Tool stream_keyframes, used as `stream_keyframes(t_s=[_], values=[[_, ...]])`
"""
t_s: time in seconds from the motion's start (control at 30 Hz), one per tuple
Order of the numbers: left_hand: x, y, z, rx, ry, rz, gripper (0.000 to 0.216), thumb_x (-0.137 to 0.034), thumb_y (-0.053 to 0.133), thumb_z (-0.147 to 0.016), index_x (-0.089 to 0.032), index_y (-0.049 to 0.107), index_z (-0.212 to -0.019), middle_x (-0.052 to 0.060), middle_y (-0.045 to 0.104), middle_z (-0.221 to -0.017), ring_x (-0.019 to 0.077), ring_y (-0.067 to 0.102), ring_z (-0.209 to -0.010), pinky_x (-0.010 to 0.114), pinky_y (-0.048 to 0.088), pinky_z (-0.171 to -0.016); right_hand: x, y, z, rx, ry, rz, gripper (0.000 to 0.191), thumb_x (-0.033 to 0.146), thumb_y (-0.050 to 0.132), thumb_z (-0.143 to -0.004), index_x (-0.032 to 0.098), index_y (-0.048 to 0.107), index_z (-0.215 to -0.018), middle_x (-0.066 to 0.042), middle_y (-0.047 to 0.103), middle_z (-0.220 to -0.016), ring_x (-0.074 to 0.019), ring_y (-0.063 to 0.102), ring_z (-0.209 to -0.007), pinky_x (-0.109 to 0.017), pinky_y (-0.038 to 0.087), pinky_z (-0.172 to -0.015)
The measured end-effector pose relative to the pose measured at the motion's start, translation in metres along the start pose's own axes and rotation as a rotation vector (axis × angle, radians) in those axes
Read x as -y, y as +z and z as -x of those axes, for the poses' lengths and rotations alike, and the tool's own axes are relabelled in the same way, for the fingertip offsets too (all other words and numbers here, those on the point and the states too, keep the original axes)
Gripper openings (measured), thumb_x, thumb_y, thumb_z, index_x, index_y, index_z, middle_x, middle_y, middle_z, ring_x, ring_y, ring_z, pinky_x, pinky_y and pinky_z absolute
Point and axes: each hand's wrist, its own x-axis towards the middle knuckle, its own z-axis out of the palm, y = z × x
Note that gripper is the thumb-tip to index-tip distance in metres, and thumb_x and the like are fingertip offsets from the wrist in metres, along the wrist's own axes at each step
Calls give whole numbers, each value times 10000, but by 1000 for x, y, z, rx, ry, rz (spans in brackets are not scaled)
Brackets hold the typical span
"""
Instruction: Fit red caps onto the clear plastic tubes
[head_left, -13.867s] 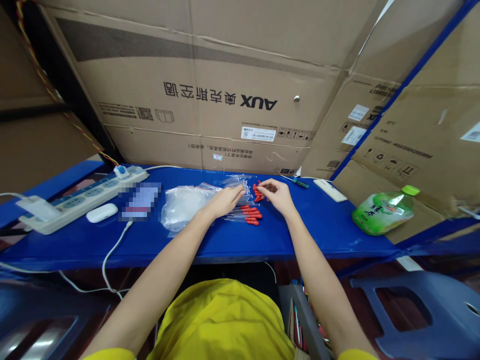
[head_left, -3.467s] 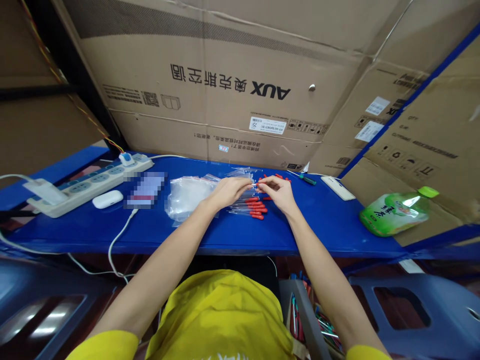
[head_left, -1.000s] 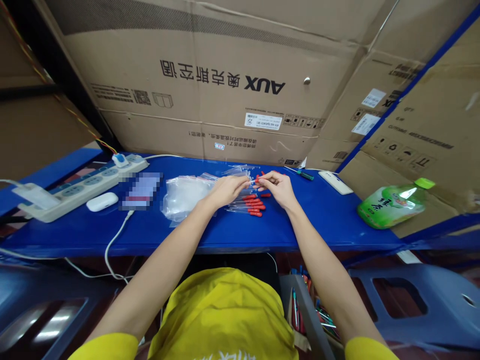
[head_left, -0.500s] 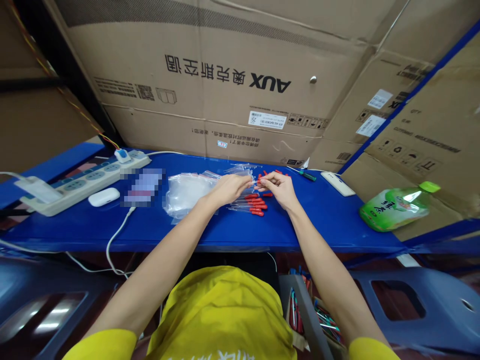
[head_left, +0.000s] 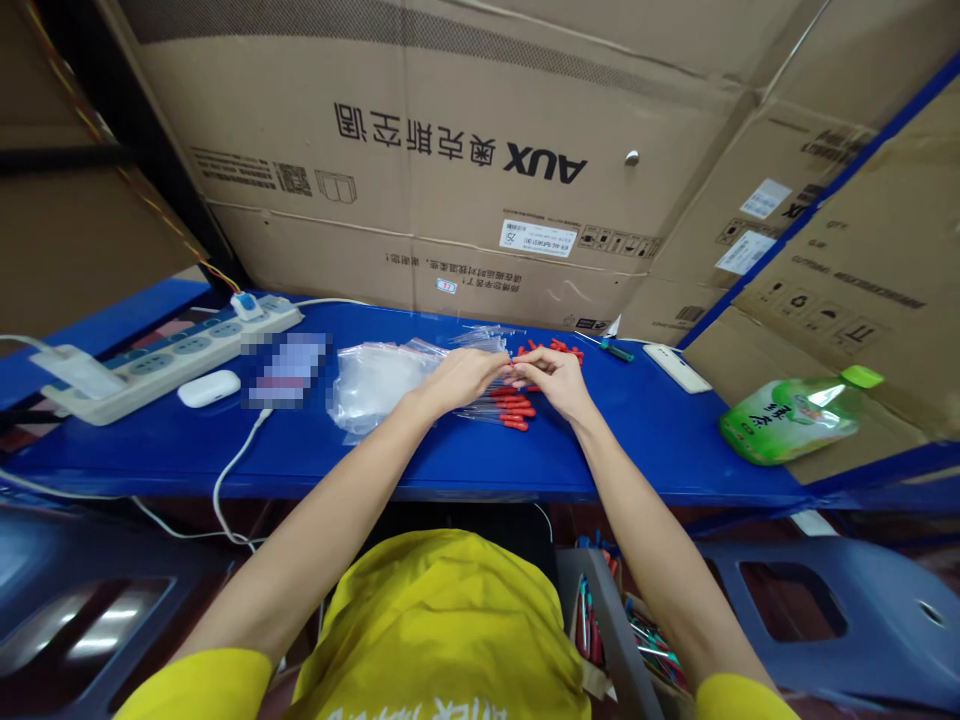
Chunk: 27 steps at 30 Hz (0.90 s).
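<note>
Tube [head_left: 513, 372], slim, clear, red-capped, pinched in grip of left hand [head_left: 460, 376] and right hand [head_left: 556, 378]

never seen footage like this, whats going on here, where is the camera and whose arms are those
There is no machine here. The picture comes from a camera worn on a person's head, looking forward and down, so the two bare arms and the yellow shirt at the bottom are that person's own. The left hand and right hand meet over a blue bench. Their fingers are pinched on what looks like a thin clear tube with a red end, though it is too small to be sure. Just below lies a row of red-capped tubes. Behind are loose red caps, and to the left are clear plastic bags. Further out are a power strip, a white case and a green bottle on its side. Cardboard boxes stand behind.
</note>
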Motion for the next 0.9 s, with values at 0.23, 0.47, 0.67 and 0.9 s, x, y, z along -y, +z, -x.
stream_keyframes(t_s=[0.23, 0.47, 0.67, 0.9], values=[[3, 2, -2, -36, -63, 134, 412, -439, 336, -1133, -236, 691, -1084, 44, 760, -964, 209, 697, -852, 281, 414, -718, 5, -10, -3, -70, -82, 61, 400, 575, 881, -760, 228, 788, -935, -29, 788, -773, -200, 757, -688, -350, 655, -681], [3, -3, 0, -47, -112, 155, 345, -433, 427, -1108, -231, 704, -1065, 35, 756, -916, 194, 674, -794, 272, 391, -696, 5, -16, -5, -89, -62, 61, 413, 590, 871, -773, 234, 779, -962, -31, 783, -778, -195, 748, -698, -339, 631, -702], [2, -6, -1, -60, -132, 161, 396, -472, 383, -1115, -236, 696, -1056, 23, 757, -912, 201, 691, -828, 276, 395, -701, 7, -17, -5, -94, -31, 14, 446, 583, 901, -740, 212, 768, -947, -33, 786, -757, -179, 740, -647, -306, 617, -639], [6, -4, 0, -81, -75, 216, 403, -412, 360, -1121, -219, 681, -972, 22, 743, -872, 186, 681, -803, 280, 410, -729, 7, -18, -4, -96, -40, -5, 387, 544, 925, -720, 207, 750, -799, -36, 787, -727, -175, 743, -643, -302, 626, -656]])
